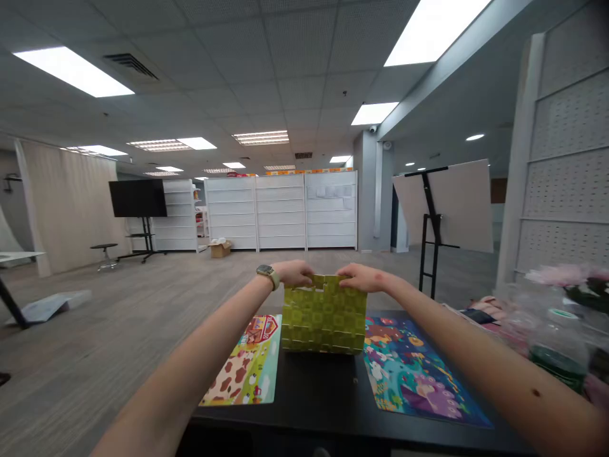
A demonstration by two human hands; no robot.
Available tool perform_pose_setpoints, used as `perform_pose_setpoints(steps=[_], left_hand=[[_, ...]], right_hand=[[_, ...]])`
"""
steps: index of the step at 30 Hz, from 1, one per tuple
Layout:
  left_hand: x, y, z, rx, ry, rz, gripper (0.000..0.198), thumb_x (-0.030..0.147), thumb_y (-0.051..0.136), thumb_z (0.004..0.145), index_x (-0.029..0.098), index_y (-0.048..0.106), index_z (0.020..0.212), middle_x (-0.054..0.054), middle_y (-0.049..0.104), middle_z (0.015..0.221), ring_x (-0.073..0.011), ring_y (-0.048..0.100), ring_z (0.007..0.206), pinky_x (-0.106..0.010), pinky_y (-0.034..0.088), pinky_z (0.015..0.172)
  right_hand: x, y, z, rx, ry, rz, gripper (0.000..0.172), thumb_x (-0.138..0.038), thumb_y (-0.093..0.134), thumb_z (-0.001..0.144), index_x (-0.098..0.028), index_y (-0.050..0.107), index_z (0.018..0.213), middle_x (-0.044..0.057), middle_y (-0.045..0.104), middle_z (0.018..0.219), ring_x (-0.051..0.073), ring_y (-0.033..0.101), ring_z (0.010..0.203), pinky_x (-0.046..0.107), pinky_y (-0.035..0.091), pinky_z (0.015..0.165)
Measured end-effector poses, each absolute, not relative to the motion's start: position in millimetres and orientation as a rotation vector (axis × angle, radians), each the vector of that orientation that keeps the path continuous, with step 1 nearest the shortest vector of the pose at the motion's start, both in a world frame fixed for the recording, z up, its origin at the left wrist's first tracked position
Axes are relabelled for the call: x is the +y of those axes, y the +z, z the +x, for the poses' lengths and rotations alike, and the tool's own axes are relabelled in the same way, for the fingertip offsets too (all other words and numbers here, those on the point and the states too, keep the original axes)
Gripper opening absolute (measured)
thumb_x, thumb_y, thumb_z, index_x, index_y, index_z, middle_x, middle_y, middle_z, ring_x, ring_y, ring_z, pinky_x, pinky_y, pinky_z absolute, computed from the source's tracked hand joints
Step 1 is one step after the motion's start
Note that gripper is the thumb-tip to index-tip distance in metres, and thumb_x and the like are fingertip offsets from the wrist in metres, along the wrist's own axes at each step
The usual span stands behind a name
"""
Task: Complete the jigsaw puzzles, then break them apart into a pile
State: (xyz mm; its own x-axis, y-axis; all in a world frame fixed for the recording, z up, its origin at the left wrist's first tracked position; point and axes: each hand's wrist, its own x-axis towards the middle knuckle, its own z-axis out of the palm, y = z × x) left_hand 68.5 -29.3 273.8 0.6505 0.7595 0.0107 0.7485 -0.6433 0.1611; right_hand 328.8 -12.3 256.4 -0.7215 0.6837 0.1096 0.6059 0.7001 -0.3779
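Note:
I hold up a sheet of joined green jigsaw pieces [324, 317] on edge above a black table [323, 393], its patterned back toward me. My left hand [295, 273] pinches its top left edge and my right hand [361, 278] pinches its top right edge, both closed on it. A watch [269, 273] sits on my left wrist. The sheet's lower edge rests near the table's far side, between two picture boards.
A farm picture board [247, 371] lies at the left of the table, a colourful animal board [409, 374] at the right. Pink flowers [566, 279] and a bottle [556, 355] stand at the right. Beyond: open floor, white shelving [280, 212], an easel board [447, 209], a television [137, 198].

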Motion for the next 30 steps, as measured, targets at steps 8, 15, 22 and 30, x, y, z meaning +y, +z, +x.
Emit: perform_pose_setpoints(steps=[8, 15, 22, 30], left_hand=[[-14.4, 283.6, 73.0, 1.284, 0.120, 2.718, 0.026, 0.023, 0.058, 0.088, 0.017, 0.075, 0.106, 0.000, 0.071, 0.082, -0.0123, 0.059, 0.070, -0.018, 0.044, 0.063], [-7.0, 318.2, 70.1, 1.220, 0.110, 2.685, 0.024, 0.021, 0.060, 0.086, 0.016, 0.075, 0.104, 0.000, 0.073, 0.083, -0.0138, 0.062, 0.075, -0.021, 0.049, 0.070], [15.0, 320.1, 66.1, 1.147, 0.028, 2.514, 0.027, 0.023, 0.058, 0.089, 0.013, 0.072, 0.110, -0.004, 0.076, 0.097, -0.0151, 0.069, 0.084, -0.022, 0.055, 0.074], [45.9, 300.1, 61.5, 1.129, -0.117, 2.286, 0.026, 0.030, 0.063, 0.087, 0.020, 0.069, 0.111, -0.005, 0.076, 0.094, -0.0180, 0.073, 0.075, -0.024, 0.059, 0.058]], right_hand=[[4.9, 272.0, 330.2, -2.607, 0.606, -1.059, 0.046, -0.047, 0.065, 0.075, -0.012, 0.074, 0.103, 0.006, 0.075, 0.086, 0.021, 0.066, 0.077, 0.028, 0.050, 0.067], [12.3, 301.5, 330.1, -2.573, 0.639, -1.047, 0.045, -0.049, 0.068, 0.073, -0.013, 0.074, 0.100, 0.006, 0.076, 0.088, 0.020, 0.065, 0.077, 0.028, 0.049, 0.068], [17.0, 311.9, 329.1, -2.578, 0.811, -1.087, 0.044, -0.045, 0.072, 0.072, -0.014, 0.072, 0.103, 0.007, 0.077, 0.094, 0.021, 0.068, 0.082, 0.028, 0.051, 0.069], [35.8, 296.5, 327.1, -2.584, 1.036, -1.143, 0.049, -0.047, 0.077, 0.067, -0.016, 0.071, 0.104, 0.006, 0.077, 0.087, 0.021, 0.070, 0.077, 0.027, 0.054, 0.068]])
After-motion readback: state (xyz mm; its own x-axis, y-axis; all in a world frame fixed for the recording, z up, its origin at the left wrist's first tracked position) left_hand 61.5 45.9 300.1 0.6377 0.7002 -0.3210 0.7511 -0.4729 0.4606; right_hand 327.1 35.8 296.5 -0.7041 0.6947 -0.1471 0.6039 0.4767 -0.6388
